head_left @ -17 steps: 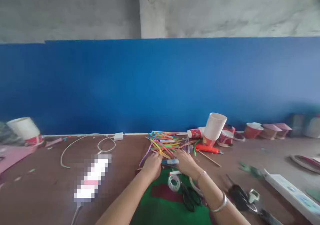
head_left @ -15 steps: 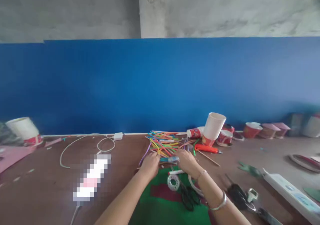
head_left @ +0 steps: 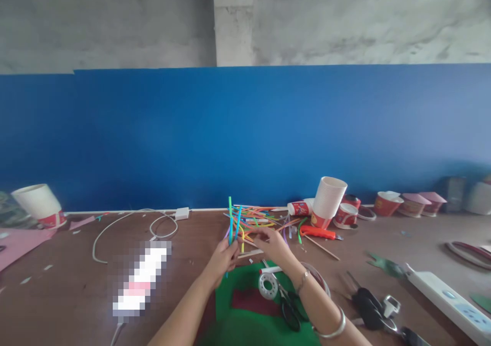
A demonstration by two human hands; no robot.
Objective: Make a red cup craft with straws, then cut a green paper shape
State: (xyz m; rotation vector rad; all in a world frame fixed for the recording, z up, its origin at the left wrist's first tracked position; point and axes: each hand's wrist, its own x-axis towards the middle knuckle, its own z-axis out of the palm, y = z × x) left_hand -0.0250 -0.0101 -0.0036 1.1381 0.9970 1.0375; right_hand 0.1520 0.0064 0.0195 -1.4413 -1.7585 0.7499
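My left hand (head_left: 223,259) is closed around a few blue and green straws (head_left: 230,220), which stand nearly upright out of the fist. A loose pile of coloured straws (head_left: 257,215) lies just beyond both hands. Over the near side of that pile is my right hand (head_left: 274,244), its fingers bent but apart, with nothing visible in them. Below the hands, a green sheet (head_left: 230,305) carries a dark red piece (head_left: 251,302), a white tape roll (head_left: 267,285), a red-capped white pen (head_left: 270,269) and black-handled scissors (head_left: 290,310), partly behind my right forearm.
To the right of the pile are an orange cutter (head_left: 318,232), a thin stick (head_left: 322,247), stacked paper cups (head_left: 329,200) and several cut cups. A power strip (head_left: 447,297) lies far right. A cable (head_left: 100,236) and a blurred-out bright object (head_left: 141,279) are at left.
My left hand has come back from the pile and raised blue and green straws upright. My right hand has shifted slightly left and its fingers have parted.
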